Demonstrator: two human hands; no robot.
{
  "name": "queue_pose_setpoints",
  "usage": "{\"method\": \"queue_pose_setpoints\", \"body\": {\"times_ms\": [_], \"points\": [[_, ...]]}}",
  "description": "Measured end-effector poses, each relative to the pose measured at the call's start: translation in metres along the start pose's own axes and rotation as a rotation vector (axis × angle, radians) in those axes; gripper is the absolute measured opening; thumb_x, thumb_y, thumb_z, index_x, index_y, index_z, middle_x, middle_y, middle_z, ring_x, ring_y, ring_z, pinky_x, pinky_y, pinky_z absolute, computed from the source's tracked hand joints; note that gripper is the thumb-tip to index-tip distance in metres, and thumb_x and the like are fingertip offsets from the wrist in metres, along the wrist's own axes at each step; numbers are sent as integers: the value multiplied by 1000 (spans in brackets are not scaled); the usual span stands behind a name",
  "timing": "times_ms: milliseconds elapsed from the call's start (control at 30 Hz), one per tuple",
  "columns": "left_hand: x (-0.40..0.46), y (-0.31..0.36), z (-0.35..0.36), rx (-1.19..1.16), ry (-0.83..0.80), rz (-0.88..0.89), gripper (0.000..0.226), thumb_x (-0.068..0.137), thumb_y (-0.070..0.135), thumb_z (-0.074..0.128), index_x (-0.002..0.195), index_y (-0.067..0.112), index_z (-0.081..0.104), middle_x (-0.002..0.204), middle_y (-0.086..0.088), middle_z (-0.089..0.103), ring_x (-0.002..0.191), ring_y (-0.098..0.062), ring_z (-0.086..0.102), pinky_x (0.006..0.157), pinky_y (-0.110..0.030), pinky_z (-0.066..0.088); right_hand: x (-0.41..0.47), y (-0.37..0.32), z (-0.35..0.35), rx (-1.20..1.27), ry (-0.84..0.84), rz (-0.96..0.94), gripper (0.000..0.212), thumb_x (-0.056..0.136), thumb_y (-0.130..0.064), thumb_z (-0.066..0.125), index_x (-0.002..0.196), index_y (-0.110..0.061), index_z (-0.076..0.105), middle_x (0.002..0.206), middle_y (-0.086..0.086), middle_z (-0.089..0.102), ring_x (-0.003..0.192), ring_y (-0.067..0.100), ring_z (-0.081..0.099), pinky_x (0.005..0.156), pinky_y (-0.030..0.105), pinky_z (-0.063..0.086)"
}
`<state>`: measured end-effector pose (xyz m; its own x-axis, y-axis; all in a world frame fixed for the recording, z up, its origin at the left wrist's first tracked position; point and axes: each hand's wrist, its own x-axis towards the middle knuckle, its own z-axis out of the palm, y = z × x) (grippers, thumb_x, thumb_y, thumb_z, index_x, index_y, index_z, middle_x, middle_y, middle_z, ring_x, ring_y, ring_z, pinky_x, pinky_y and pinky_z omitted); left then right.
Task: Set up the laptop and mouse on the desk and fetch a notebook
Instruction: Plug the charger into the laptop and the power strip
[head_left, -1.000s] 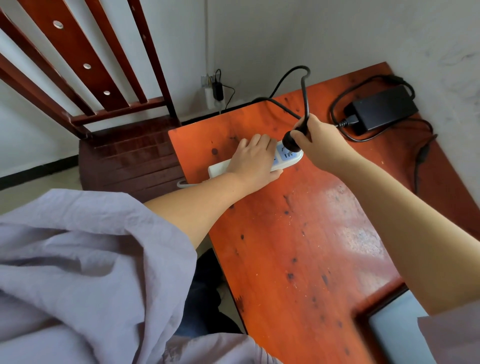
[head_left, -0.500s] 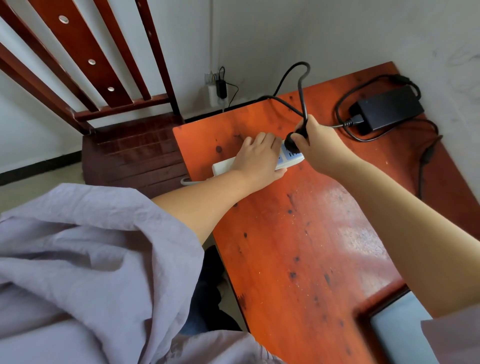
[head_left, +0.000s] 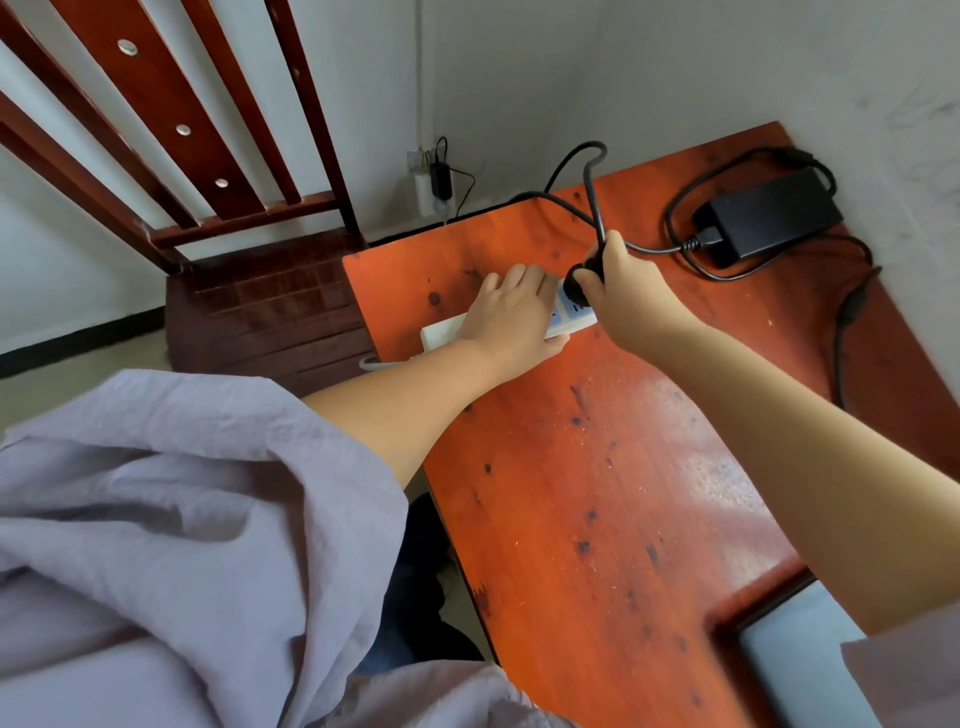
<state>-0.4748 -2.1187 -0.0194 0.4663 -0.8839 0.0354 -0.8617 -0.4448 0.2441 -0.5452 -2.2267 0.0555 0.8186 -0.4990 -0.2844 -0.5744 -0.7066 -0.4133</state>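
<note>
Nearest you, at the lower right, a pale grey laptop (head_left: 800, 670) lies closed at the near edge of the red-orange wooden desk (head_left: 597, 493), its corner cut off by the frame and by your right sleeve. Your loose lilac sleeve (head_left: 171, 519) fills the lower left.

Further out, your left hand (head_left: 511, 319) lies flat, fingers together, pressing down on a white power strip (head_left: 447, 332) that sits near the desk's left edge. Your right hand (head_left: 621, 293) is curled around a black plug (head_left: 581, 280), thumb and fingers pinching it at the strip's far end, the plug touching the socket face; you cannot tell whether the pins are fully seated.

From the plug a black cable (head_left: 592, 176) loops up over the back edge of the desk and runs right to the black power adapter (head_left: 774, 213), which lies near the far right corner by the wall. A second cable (head_left: 844, 322) trails from it down the desk's right side.

Beyond the desk's left edge stands a dark wooden chair (head_left: 260, 306), and behind it a wall socket (head_left: 434, 182) with a small black charger plugged in.
</note>
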Motion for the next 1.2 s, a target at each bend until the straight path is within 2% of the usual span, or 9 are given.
{"method": "queue_pose_setpoints", "body": {"times_ms": [100,233,400,567,667,767,900,1000,1200], "points": [[-1,-1,0,-15,6,13,55,84,44,54,127,10,44,125,-8,52,117,-26,45,92,-38,36,-7,5,13,-74,-13,-33,14,95,-14,42,89,-11,29,78,22,54,64,37,52,53,43,41],[-1,1,0,-14,19,23,55,83,44,55,125,11,46,123,-8,53,116,-26,45,93,-38,37,-2,13,18,-13,8,-53,15,93,-10,42,89,-10,28,78,26,56,64,40,53,55,47,44],[0,1,-2,-10,20,21,54,82,44,57,123,11,47,120,-8,54,114,-26,47,92,-38,37,-2,19,25,22,56,-37,17,95,-14,42,89,-13,26,63,5,44,50,26,45,43,33,32],[0,3,-6,-10,-40,6,54,82,45,57,123,11,46,120,-8,54,113,-26,47,92,-38,37,-4,15,25,6,65,-33,18,93,-8,43,89,-12,26,80,23,56,61,36,53,50,40,38],[-1,5,-13,24,-131,-9,67,85,45,54,137,9,34,131,-9,47,121,-26,42,98,-39,35,-10,13,20,88,62,11,12,94,-14,42,100,-11,33,85,18,54,63,29,50,47,33,35],[-16,7,-25,73,-82,2,66,84,40,58,138,10,35,131,-8,47,118,-28,45,96,-40,38,-39,24,17,213,99,63,33,92,-20,42,124,-14,32,87,7,49,70,27,50,58,35,40],[-40,23,-25,71,64,328,28,77,27,60,100,11,63,95,-6,64,84,-28,63,73,-37,52,-107,74,20,223,222,203,36,92,-18,40,128,-15,34,84,4,48,70,24,49,65,34,40],[-36,59,-16,84,11,571,31,77,30,45,95,16,65,90,-2,67,79,-24,64,74,-32,46,-162,116,24,250,341,384,31,93,-15,39,123,-15,43,98,12,60,87,30,57,74,35,42],[-9,180,-1,57,-138,920,37,61,27,78,94,14,68,86,-4,69,74,-25,66,62,-29,54,-276,161,29,227,638,732,24,88,-4,47,107,-11,60,104,11,65,94,30,60,78,34,44]]}}
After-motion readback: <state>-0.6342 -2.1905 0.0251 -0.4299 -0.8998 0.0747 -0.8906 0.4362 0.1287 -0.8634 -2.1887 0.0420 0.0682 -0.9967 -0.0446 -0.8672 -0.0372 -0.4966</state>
